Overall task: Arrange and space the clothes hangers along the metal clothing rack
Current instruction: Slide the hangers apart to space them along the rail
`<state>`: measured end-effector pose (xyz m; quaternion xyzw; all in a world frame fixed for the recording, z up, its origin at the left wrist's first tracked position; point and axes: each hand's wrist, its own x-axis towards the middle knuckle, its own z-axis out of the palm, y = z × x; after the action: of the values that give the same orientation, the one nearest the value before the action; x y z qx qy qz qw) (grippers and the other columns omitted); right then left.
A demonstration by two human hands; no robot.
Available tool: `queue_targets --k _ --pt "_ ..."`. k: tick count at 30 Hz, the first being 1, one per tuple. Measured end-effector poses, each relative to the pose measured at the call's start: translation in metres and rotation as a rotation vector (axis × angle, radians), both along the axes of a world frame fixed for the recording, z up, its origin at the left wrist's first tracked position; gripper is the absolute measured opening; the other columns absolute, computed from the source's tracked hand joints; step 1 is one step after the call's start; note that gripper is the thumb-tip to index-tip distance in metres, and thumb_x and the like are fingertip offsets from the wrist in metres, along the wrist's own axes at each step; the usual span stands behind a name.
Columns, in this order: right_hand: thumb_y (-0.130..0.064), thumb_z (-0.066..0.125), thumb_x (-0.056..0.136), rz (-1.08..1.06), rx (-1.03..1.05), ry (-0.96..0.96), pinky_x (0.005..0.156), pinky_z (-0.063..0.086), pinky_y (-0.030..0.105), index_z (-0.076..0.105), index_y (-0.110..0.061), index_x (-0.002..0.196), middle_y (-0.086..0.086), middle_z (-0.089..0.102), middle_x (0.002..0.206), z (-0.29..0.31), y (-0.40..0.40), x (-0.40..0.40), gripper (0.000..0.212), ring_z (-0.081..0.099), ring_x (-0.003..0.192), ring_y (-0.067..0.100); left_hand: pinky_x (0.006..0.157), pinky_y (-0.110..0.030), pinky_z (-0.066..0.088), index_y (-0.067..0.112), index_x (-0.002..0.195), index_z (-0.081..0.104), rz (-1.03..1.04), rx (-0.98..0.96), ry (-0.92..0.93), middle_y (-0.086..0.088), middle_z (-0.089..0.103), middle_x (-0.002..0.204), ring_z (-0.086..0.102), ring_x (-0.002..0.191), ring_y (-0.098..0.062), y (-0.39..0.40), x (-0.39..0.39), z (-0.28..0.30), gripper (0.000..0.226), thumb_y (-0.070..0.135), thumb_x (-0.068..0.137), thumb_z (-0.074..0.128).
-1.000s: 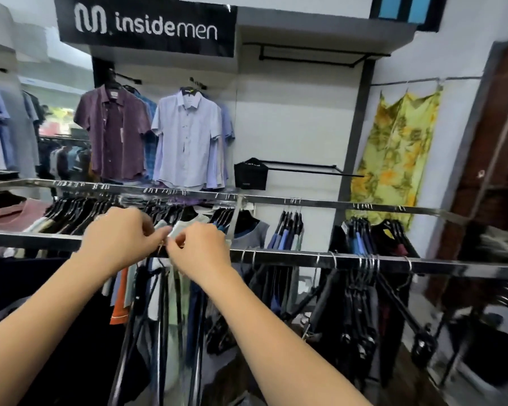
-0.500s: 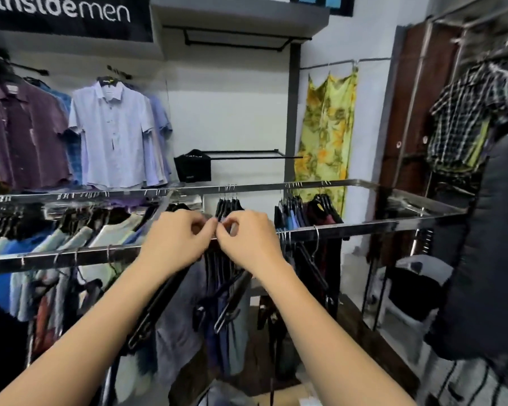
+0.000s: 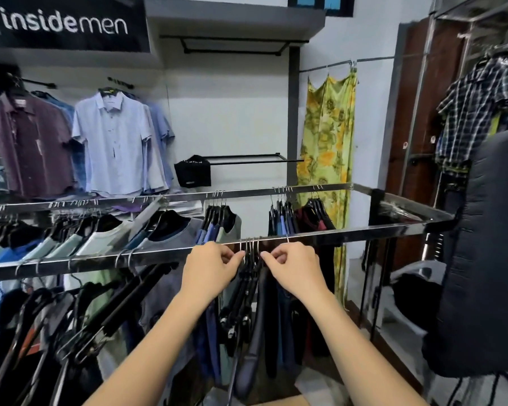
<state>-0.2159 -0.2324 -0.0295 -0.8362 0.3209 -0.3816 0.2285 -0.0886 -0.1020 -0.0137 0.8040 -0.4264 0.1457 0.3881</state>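
Metal clothing rack [image 3: 349, 231], frame centre: polished silver. Clothes hangers [image 3: 248, 276] below it: black with silver hooks. Sign [image 3: 65, 23], upper left: black with white lettering. Shirts at left: one plum [image 3: 27, 145], one pale lilac [image 3: 113, 145]. Dress [image 3: 326, 142], right of centre: yellow-green floral print. Shirt [image 3: 475, 112], upper right: navy-and-white plaid. Wall [image 3: 232, 112]: white.

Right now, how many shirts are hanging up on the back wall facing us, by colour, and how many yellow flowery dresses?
Purple shirt: 1
Light blue shirt: 1
Yellow flowery dress: 1
Total: 3
More shirts hang behind the two front ones, too hidden to count.
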Motion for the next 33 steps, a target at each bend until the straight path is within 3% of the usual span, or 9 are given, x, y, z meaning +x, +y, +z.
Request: queue_targets --k 4,7,10,13,18,26,28,30,33 --pt "-0.052 0.073 0.084 0.055 0.028 -0.010 0.073 0.045 0.025 0.081 -0.026 0.082 -0.016 0.064 0.055 -0.010 -0.011 0.007 0.028 0.058 0.063 -0.003 0.060 -0.023 0.043 0.024 0.079 0.081 0.052 -0.027 -0.008 0.003 0.075 0.065 0.069 0.066 -0.015 -0.009 -0.002 -0.008 0.026 0.046 0.085 0.068" --pt "-0.048 0.074 0.084 0.091 0.009 -0.013 0.058 0.033 0.007 0.081 -0.029 0.087 -0.019 0.060 0.050 -0.010 -0.013 0.015 0.021 0.055 0.056 -0.010 0.074 -0.031 0.057 0.025 0.086 0.080 0.010 -0.018 0.054 0.005 0.077 0.071 0.073 0.068 -0.013 -0.011 -0.001 -0.008 0.020 0.040 0.088 0.067" --pt "-0.043 0.074 0.085 0.113 -0.015 -0.022 0.055 0.028 0.003 0.081 -0.032 0.091 -0.022 0.053 0.046 -0.008 -0.013 0.019 0.014 0.049 0.054 -0.015 0.075 -0.030 0.056 0.024 0.084 0.080 0.001 -0.033 0.036 0.007 0.077 0.070 0.072 0.067 -0.011 -0.013 -0.002 -0.008 0.016 0.033 0.087 0.067" --pt "-0.039 0.073 0.087 0.128 -0.023 -0.017 0.059 0.031 0.006 0.081 -0.031 0.090 -0.021 0.054 0.047 -0.008 -0.016 0.020 0.011 0.049 0.057 -0.013 0.066 -0.026 0.052 0.023 0.076 0.078 0.075 -0.059 0.020 0.007 0.075 0.067 0.063 0.061 -0.009 -0.014 -0.003 -0.008 0.015 0.032 0.083 0.067" --pt "-0.034 0.071 0.091 0.134 0.012 0.011 0.074 0.059 0.035 0.080 -0.028 0.085 -0.006 0.067 0.054 -0.007 -0.029 0.003 0.012 0.068 0.059 0.011 0.065 -0.026 0.049 0.023 0.069 0.074 0.165 -0.022 0.061 0.005 0.073 0.062 0.069 0.068 -0.020 -0.002 0.009 -0.008 0.017 0.032 0.080 0.065" --pt "-0.030 0.071 0.091 0.130 0.040 0.047 0.072 0.058 0.027 0.071 -0.039 0.070 -0.005 0.072 0.059 -0.003 -0.045 -0.017 0.023 0.066 0.049 0.006 0.065 -0.032 0.055 0.022 0.068 0.071 0.306 0.089 -0.080 0.001 0.073 0.067 0.068 0.078 -0.028 0.015 0.013 0.003 0.017 0.036 0.075 0.063" --pt "-0.032 0.071 0.090 0.125 0.040 0.051 0.075 0.058 0.027 0.078 -0.032 0.083 -0.003 0.072 0.059 -0.001 -0.044 -0.016 0.009 0.067 0.052 0.009 0.066 -0.031 0.054 0.024 0.066 0.070 0.248 0.095 -0.099 0.004 0.072 0.066 0.068 0.077 -0.024 0.008 0.004 0.006 0.022 0.043 0.075 0.066" --pt "-0.036 0.072 0.089 0.109 0.014 0.048 0.080 0.057 0.027 0.080 -0.024 0.092 -0.008 0.070 0.054 0.001 -0.042 -0.014 0.014 0.068 0.058 0.006 0.066 -0.029 0.055 0.027 0.066 0.072 0.130 0.068 -0.052 0.009 0.071 0.063 0.066 0.074 -0.017 -0.003 -0.007 0.010 0.027 0.052 0.076 0.070" --pt "-0.035 0.072 0.090 0.095 -0.006 0.066 0.083 0.057 0.030 0.080 -0.021 0.085 -0.009 0.068 0.052 0.007 -0.036 -0.010 0.017 0.071 0.066 0.012 0.072 -0.030 0.056 0.025 0.081 0.080 0.010 0.053 0.051 0.008 0.073 0.063 0.069 0.072 -0.013 -0.017 -0.014 0.012 0.026 0.049 0.082 0.070"
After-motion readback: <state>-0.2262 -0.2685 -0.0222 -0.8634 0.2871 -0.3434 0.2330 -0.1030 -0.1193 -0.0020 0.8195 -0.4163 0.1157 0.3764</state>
